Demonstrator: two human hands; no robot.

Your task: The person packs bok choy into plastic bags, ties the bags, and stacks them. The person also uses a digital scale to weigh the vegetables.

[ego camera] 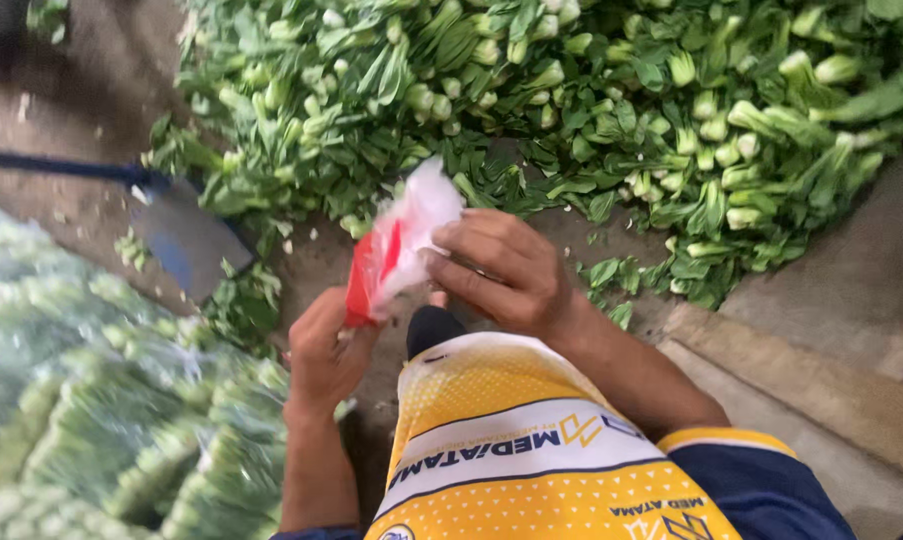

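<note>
Both my hands hold a clear plastic bag with red print (396, 245) in front of my knee. My left hand (326, 350) pinches its lower red edge. My right hand (501, 270) grips its right side, fingers curled on the plastic. The bag looks crumpled and I cannot tell if anything is inside. Just beyond it lies a large heap of loose green bok choy (571, 100) on the ground.
Bagged greens in clear plastic (91, 400) are stacked at the lower left. A dark flat tool with a long handle (186, 235) lies on the dirt floor left of the heap. A concrete step (821, 380) runs along the right. My yellow and blue shorts (511, 450) fill the bottom.
</note>
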